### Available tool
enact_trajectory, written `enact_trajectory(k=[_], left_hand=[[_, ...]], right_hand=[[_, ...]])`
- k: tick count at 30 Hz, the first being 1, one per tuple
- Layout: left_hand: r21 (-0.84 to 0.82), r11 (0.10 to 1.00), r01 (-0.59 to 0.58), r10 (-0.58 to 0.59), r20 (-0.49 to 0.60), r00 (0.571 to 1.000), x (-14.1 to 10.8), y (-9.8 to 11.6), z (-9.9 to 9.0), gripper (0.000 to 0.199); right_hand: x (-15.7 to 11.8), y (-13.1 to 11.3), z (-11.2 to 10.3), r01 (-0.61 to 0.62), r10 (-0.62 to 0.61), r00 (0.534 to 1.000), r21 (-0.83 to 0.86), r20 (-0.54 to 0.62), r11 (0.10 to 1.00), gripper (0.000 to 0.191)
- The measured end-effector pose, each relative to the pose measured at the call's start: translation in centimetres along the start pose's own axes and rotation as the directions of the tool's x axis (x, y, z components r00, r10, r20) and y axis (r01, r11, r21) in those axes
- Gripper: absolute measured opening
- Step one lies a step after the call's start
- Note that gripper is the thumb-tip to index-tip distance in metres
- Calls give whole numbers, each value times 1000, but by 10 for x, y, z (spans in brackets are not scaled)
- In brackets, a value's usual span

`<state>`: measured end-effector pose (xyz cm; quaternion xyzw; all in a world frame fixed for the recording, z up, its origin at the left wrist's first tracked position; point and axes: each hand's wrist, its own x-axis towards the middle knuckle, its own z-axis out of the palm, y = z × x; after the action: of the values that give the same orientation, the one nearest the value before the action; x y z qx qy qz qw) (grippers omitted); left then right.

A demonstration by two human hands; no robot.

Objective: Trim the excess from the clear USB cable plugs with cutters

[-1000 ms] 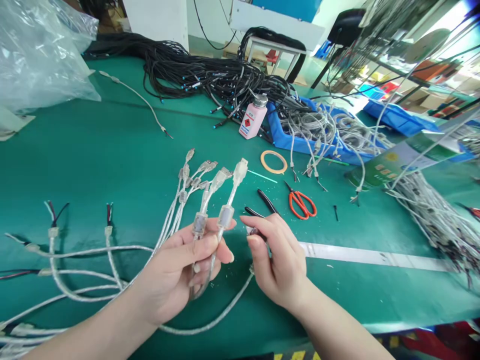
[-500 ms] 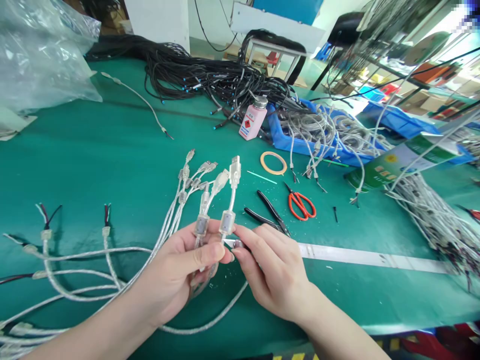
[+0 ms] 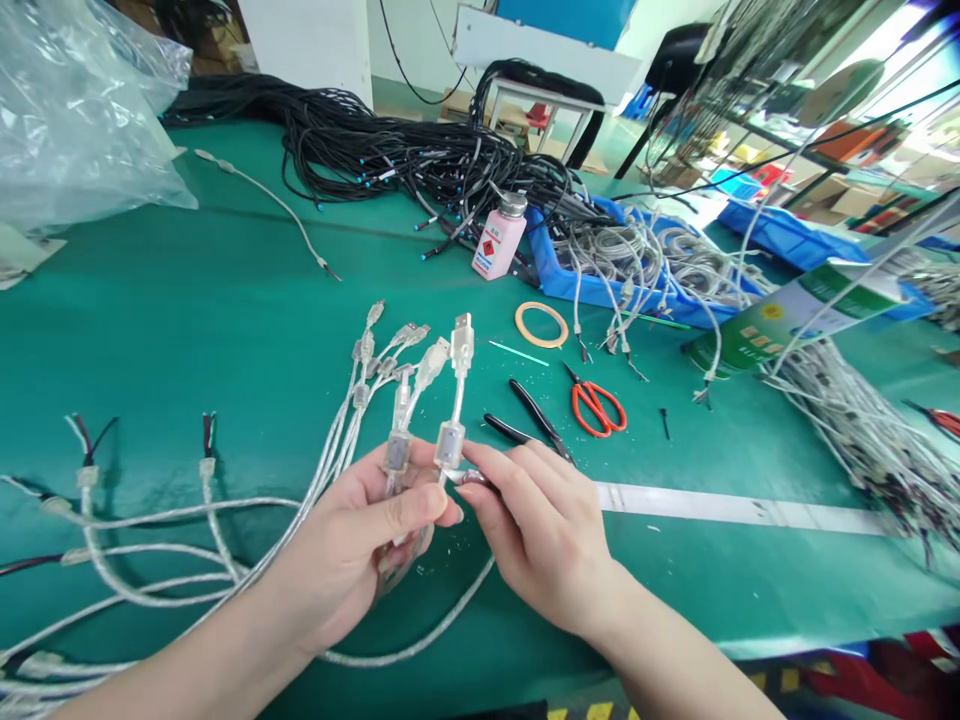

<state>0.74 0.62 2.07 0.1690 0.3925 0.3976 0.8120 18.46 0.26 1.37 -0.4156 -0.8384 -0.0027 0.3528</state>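
My left hand is closed on several clear-jacketed USB cables, their plugs pointing up. The foremost USB cable has a clear block below its plug; another block stands beside it. In my right hand, thumb and forefinger pinch a small metal blade, its tip against the cable just below the front block. The rest of that blade is hidden by the fingers. More USB cables lie behind and left of my left hand, with stripped wire ends at the left.
Black-handled cutters, red-handled scissors and a tape roll lie beyond my right hand. A pink bottle stands near a blue tray of cables. Black cables are heaped at the back; a cable bundle lies right.
The blade tip has shifted slightly up and tilted at the front cable, with my right fingers turning a little. The whole view has drifted slightly; the left hand keeps its grip.
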Motion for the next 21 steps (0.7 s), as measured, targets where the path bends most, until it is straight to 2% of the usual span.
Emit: enact_trajectory(k=[6, 13, 16, 21], left_hand=[[-9, 1000, -8, 8, 15, 1000, 0, -2, 0, 35], [-9, 1000, 10, -10, 12, 1000, 1, 2, 3, 40], [-15, 999, 29, -29, 1, 1000, 0, 1, 3, 41], [0, 1000, 21, -21, 5, 1000, -1, -1, 2, 40]], right_hand=[[1, 2, 1, 18, -18, 999, -4, -45, 1000, 17], [2, 2, -4, 13, -24, 997, 148, 72, 989, 22], [2, 2, -4, 1, -9, 998, 129, 68, 992, 22], [0, 3, 0, 13, -13, 1000, 47, -4, 999, 18]])
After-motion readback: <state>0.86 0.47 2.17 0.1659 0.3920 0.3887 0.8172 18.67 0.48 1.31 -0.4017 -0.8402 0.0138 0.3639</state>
